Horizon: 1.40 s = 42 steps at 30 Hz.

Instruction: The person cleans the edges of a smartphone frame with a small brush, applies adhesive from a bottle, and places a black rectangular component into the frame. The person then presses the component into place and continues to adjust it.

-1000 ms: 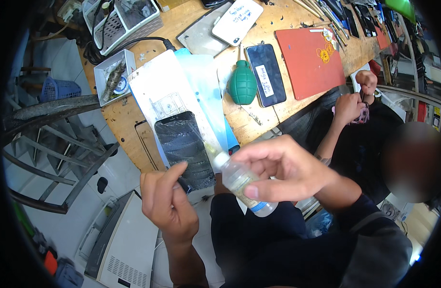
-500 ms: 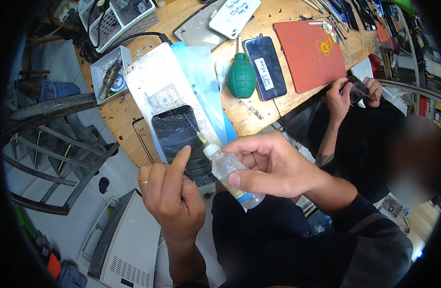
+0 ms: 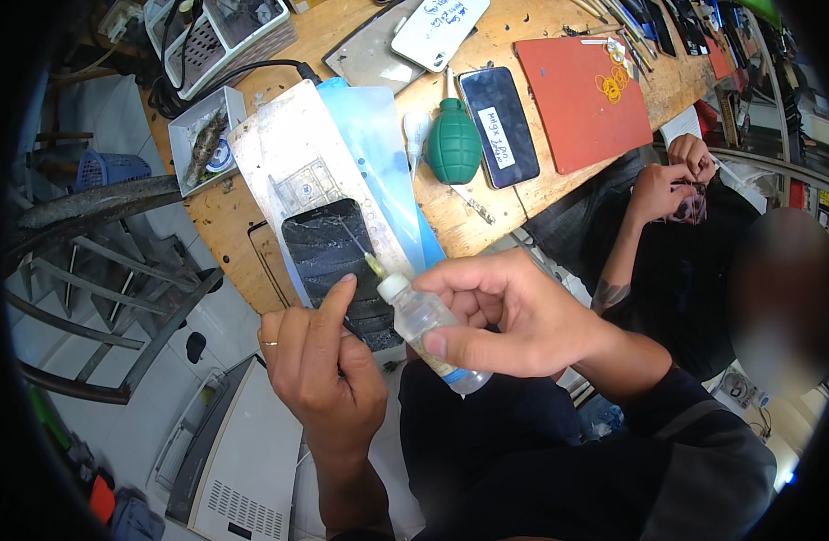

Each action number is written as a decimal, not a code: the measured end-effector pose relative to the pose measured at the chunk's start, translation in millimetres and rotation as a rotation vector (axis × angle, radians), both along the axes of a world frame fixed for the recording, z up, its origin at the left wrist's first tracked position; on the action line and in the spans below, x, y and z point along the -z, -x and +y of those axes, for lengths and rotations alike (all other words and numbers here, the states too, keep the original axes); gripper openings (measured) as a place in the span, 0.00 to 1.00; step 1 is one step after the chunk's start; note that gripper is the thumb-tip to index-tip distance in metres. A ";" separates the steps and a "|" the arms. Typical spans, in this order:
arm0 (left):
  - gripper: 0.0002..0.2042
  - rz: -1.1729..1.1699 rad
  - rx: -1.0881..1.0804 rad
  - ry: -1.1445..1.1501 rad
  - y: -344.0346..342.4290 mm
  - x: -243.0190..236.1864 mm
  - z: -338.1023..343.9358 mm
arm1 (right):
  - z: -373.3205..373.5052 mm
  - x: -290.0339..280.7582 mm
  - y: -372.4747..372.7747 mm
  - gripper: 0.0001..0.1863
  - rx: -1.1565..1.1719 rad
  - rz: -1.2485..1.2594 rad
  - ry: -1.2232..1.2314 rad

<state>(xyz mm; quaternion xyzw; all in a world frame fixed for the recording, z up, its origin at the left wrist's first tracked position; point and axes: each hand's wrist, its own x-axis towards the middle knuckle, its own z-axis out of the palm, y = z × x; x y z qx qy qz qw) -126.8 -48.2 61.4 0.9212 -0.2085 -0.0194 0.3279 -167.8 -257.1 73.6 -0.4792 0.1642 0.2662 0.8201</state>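
Observation:
My right hand [image 3: 513,316] grips a clear plastic bottle [image 3: 432,326] with a white cap and a thin needle nozzle. The bottle is tilted, its needle pointing up and left over a black, streaked phone-sized panel [image 3: 324,243]. That panel lies on a worn white board [image 3: 279,135], its lower part overhanging the board's near end. My left hand [image 3: 320,370] is at the panel's lower left, index fingertip on or just over the dark surface. Its other fingers are curled; whether they hold anything is hidden.
Around the board are a blue sheet [image 3: 365,117], a green air blower [image 3: 455,144], a dark phone [image 3: 513,153] with a label, a red mat [image 3: 581,126] and a small white box [image 3: 234,108]. To the right, another person's hands [image 3: 662,185] handle a small object.
My right hand has shifted the bottle slightly left, its needle still over the panel. My left hand stays nearly in place. The other person's hands have moved closer together around their object.

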 end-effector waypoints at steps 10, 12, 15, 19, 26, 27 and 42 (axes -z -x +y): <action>0.20 0.021 -0.016 -0.007 0.5 -1.5 -1.3 | 0.6 3.7 -1.0 0.16 0.022 -0.026 0.001; 0.20 0.029 -0.019 -0.006 0.4 -2.2 -1.3 | -1.1 1.6 -1.4 0.16 -0.011 -0.043 0.027; 0.19 0.027 -0.019 -0.010 0.3 -2.0 -1.6 | -5.8 -1.8 -1.4 0.18 -0.092 0.006 0.041; 0.19 0.022 -0.018 -0.002 0.5 -1.7 -2.1 | -7.7 -1.9 -2.4 0.20 -0.099 0.052 0.017; 0.20 0.038 -0.020 -0.007 0.4 -2.5 -2.0 | -11.3 -3.0 -1.5 0.21 -0.099 0.067 0.040; 0.20 0.045 -0.023 -0.002 0.3 -2.6 -2.1 | -11.9 -3.4 -0.8 0.21 -0.096 0.069 0.039; 0.19 0.038 -0.023 -0.006 -1.7 -3.7 -3.2 | -7.5 4.2 7.8 0.17 0.031 -0.023 0.023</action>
